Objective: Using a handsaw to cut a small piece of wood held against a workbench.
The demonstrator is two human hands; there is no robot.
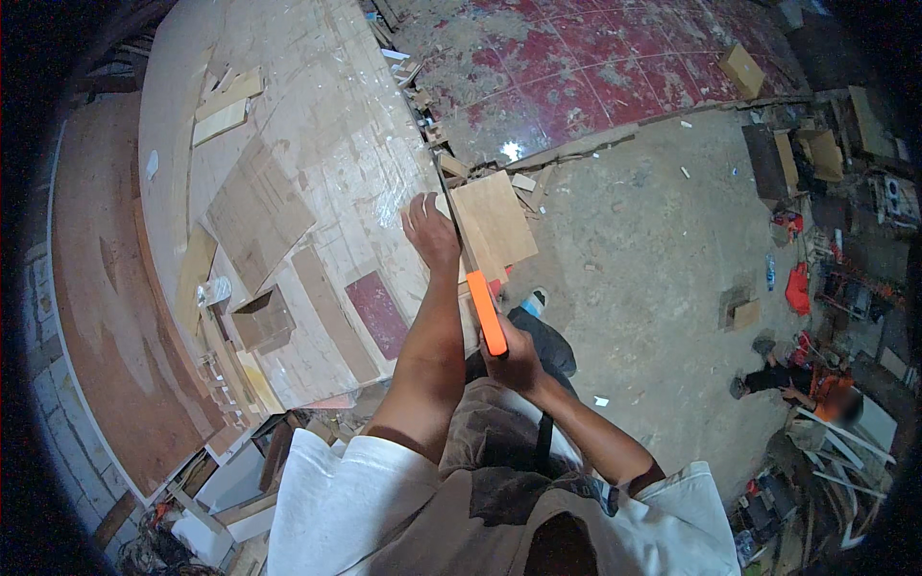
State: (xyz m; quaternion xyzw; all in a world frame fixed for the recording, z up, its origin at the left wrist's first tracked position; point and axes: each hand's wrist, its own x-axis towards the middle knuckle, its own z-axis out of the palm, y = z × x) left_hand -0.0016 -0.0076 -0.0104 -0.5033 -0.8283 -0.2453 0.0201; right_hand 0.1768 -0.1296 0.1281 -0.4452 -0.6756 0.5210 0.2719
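Note:
A handsaw (489, 317) with a bright orange handle is in my right hand (519, 360), whose fingers are wrapped round the grip. Its dark, narrow blade points away from me along the right edge of the pale worktable (346, 106). Left of the blade, my left hand (430, 232) lies at the table edge, fingers spread and pointing away. A small pale piece of wood (443, 204) shows between that hand and the blade; the rest of it is hidden. Close on the blade's right is a light plywood piece (497, 221). Whether the teeth touch wood, I cannot tell.
Thin boards (259, 213), a dark red panel (377, 314) and wood strips (223, 106) lie on the table. A long brown board (120, 288) is at far left. Offcuts line the table's right edge. Across the concrete floor (634, 278), a person (828, 394) sits near clutter and boxes.

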